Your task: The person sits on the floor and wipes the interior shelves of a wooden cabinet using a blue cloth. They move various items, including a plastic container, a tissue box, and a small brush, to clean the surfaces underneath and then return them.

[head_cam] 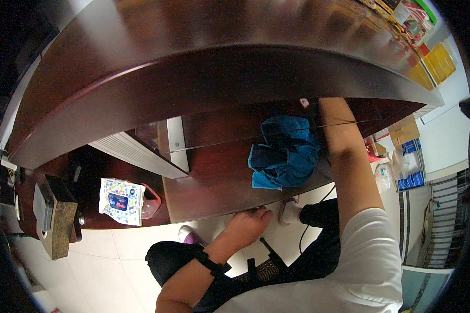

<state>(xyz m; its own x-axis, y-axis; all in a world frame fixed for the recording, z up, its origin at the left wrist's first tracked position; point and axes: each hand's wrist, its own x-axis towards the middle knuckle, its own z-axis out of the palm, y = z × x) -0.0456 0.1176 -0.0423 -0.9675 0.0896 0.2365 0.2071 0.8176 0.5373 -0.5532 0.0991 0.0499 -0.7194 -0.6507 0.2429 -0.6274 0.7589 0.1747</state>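
Note:
My left hand [250,226], with a dark band at its wrist, is at the front edge of a dark reddish wooden shelf [215,187]. Its fingers look curled, and whether they grip the edge is unclear. My right forearm reaches in beneath the overhanging wooden top [227,74], which hides the right hand. Left of that forearm a crumpled blue cloth [288,156] lies on the shelf. A thin dark cable [239,139] runs across the shelf and passes over the cloth and forearm. Beyond the cloth is a small pale object [304,102], too small to identify.
A ribbed pale panel [141,154] and a metal bracket [176,144] stand left on the shelf. Farther left are a wipes packet [121,201], a reddish clear container [152,201] and a patterned box [58,219]. Yellow containers [438,62] stand far right. Tiled floor [113,266] lies below.

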